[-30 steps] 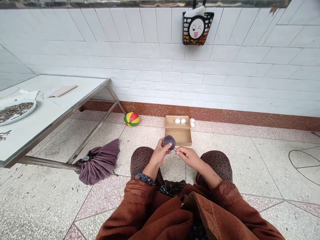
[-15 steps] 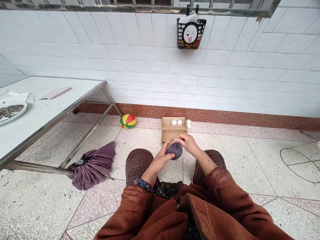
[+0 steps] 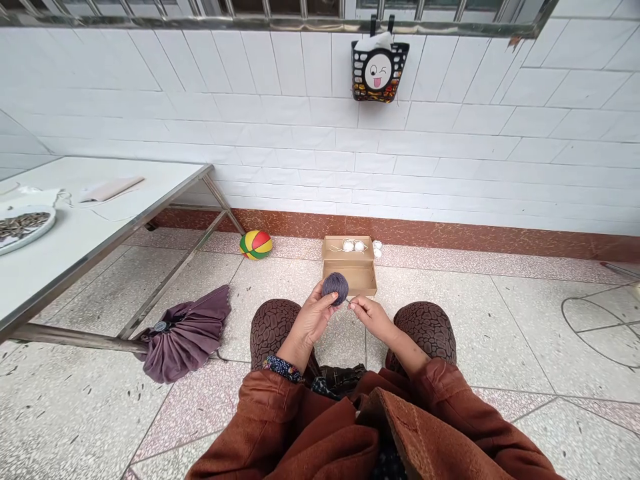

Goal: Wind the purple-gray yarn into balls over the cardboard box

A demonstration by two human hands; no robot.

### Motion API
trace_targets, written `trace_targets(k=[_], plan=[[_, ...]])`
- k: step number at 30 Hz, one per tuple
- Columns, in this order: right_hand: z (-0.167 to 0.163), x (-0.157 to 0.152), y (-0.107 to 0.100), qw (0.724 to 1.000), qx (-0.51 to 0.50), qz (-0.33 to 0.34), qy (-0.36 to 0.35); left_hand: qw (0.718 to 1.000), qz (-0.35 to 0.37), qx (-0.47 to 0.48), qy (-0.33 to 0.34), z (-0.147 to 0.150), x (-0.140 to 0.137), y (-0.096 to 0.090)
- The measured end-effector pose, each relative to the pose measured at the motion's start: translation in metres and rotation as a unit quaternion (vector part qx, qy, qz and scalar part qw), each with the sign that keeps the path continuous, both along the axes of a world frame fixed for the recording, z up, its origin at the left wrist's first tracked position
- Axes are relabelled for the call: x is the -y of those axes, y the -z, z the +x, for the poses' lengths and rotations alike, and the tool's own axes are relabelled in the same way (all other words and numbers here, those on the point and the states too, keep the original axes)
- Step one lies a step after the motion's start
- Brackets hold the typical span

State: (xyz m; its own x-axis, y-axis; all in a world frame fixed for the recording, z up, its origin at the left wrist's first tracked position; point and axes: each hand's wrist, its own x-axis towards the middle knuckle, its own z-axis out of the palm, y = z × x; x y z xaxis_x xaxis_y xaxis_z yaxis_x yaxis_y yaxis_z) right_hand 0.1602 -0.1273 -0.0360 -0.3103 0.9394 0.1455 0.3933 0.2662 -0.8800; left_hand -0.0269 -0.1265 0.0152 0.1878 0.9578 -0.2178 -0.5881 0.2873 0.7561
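A dark purple-grey ball of yarn (image 3: 335, 288) sits in my left hand (image 3: 314, 316), thumb on its near side and fingers behind it. My right hand (image 3: 371, 315) pinches a short strand of yarn (image 3: 347, 302) running from the ball's lower right side. Just beyond my hands an open cardboard box (image 3: 363, 287) rests on the floor. Small white balls of thread (image 3: 349, 246) lie in its raised back part, and more white balls (image 3: 377, 249) are on the floor beside it, to the right.
A white-topped table (image 3: 100, 200) with a plate of seeds (image 3: 53, 217) stands on the left. Below its edge lies a folded purple umbrella (image 3: 187, 337). A colourful ball (image 3: 256, 245) is near the wall, a black basket (image 3: 380, 70) hangs above, and a wire frame (image 3: 600, 330) is at right.
The yarn ball has moved left and slightly up with my left hand. My right hand has come down from above the ball to its lower right, drawing the strand out.
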Motion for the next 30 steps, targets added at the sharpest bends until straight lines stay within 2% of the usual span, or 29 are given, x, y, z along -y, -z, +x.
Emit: trace_targets(k=[5,8,10,13,16,19,22,25,30], plan=[[0.005,0.01,-0.021,0.995,-0.009,0.042,-0.091,0.989,0.027,-0.136,-0.053,-0.008,-0.006,0.01],[0.008,0.007,-0.044,0.991,-0.003,0.087,-0.099,0.952,0.079,-0.283,-0.087,-0.012,-0.008,0.016],[0.01,-0.001,-0.057,0.989,0.011,0.119,-0.088,0.928,0.122,-0.348,-0.054,-0.013,-0.009,0.017],[0.014,-0.017,-0.067,0.987,0.021,0.143,-0.071,0.918,0.18,-0.346,0.071,-0.012,-0.007,0.017],[0.015,-0.03,-0.059,0.99,0.008,0.134,-0.035,0.93,0.18,-0.274,0.167,-0.009,-0.001,0.014],[0.013,-0.032,-0.038,0.995,-0.013,0.094,-0.001,0.946,0.153,-0.181,0.222,-0.004,0.005,0.007],[0.011,-0.026,-0.013,0.999,-0.007,0.033,0.003,0.966,0.107,-0.118,0.203,-0.001,0.007,0.0],[0.01,-0.017,0.002,0.999,0.033,0.016,0.001,0.979,0.05,-0.121,0.155,0.0,0.003,-0.003],[0.009,-0.008,0.0,0.994,0.065,0.055,-0.071,0.983,-0.009,-0.168,0.072,0.001,-0.007,0.009]])
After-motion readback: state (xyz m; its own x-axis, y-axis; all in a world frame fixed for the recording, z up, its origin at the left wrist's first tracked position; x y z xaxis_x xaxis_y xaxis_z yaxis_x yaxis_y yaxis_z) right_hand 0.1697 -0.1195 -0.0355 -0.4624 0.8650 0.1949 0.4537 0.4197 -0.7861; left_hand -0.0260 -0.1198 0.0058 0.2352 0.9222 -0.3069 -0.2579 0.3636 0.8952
